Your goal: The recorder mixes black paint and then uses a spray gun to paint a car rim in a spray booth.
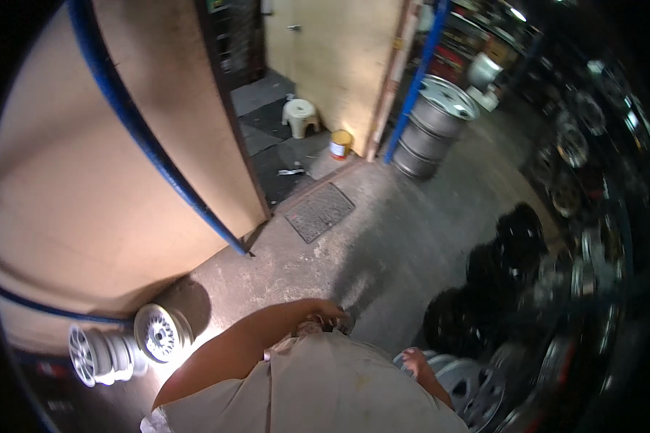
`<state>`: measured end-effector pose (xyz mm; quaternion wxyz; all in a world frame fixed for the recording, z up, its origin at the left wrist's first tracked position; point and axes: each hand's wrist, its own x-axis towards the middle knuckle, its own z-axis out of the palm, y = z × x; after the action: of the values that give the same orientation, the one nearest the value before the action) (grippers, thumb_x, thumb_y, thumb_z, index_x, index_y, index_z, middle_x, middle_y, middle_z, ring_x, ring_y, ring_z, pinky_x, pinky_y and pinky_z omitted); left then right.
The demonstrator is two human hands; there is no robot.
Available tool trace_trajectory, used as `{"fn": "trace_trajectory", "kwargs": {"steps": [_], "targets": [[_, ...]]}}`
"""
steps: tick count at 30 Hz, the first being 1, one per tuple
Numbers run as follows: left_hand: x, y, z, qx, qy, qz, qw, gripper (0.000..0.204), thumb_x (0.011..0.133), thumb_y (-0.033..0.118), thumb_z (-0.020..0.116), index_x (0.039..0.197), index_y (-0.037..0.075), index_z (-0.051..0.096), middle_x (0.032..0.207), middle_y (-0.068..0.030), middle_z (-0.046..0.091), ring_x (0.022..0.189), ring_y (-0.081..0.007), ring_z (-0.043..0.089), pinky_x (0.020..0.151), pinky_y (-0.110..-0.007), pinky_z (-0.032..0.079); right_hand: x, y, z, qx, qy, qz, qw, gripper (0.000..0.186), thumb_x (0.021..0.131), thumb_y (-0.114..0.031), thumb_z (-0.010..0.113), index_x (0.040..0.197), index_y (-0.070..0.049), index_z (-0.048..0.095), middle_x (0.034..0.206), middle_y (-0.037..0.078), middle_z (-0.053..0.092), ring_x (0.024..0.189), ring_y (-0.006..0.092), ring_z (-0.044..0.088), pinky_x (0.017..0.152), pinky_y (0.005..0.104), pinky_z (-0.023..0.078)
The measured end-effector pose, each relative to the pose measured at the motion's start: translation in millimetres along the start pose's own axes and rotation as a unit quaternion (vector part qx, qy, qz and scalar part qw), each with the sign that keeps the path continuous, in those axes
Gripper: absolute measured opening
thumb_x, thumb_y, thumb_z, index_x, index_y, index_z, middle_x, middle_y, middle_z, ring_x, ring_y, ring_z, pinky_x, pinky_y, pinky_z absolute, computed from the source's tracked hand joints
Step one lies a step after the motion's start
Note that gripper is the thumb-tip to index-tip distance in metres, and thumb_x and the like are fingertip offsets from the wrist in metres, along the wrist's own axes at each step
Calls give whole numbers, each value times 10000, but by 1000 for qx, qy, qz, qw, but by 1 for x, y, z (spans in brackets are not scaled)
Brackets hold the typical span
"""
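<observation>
My left arm bends across the front of my light shirt. My left hand is in front of my waist, with its fingers curled over something small and dark that I cannot make out. Lower right, my right hand hangs beside my body, small and blurred, so its fingers do not show clearly. Nearest to it are silver wheel rims on the floor, partly behind my right forearm. I cannot tell whether that hand touches one.
Left, silver rims and a multi-spoke rim lie by a beige wall. Black wheels line the right. Ahead stand a blue post, stacked rims, a doorway mat, a white stool and a yellow tin.
</observation>
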<state>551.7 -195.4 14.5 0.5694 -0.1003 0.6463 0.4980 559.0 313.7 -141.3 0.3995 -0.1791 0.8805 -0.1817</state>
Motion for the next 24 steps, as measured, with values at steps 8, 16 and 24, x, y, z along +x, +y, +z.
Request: {"fn": "trace_trajectory", "kwargs": {"steps": [8, 16, 24], "targets": [[-14, -87, -180, -152, 554, 19, 818, 437, 877, 461, 604, 1071, 89, 725, 1169, -212, 684, 1072, -378, 659, 941, -462, 516, 197, -170, -334, 361, 199, 119, 903, 354, 980, -252, 565, 1234, -7, 591, 1027, 136, 647, 855, 211, 637, 672, 364, 537], [57, -184, -194, 138, 264, -178, 938, 312, 904, 362, 612, 1032, 120, 761, 1098, -149, 726, 1023, -352, 679, 869, -505, 521, 361, -280, -355, 185, 8, 120, 975, 424, 945, -241, 610, 1306, -19, 585, 1112, 164, 678, 963, 262, 656, 816, 405, 539], [95, -25, -451, 133, 326, -57, 934, 434, 857, 390, 631, 1119, 54, 717, 1134, -216, 700, 1041, -398, 671, 919, -475, 522, 454, -310, -414, 19, 17, 47, 999, 447, 952, -291, 591, 1286, 4, 624, 1061, 181, 703, 878, 246, 678, 752, 364, 532]]}}
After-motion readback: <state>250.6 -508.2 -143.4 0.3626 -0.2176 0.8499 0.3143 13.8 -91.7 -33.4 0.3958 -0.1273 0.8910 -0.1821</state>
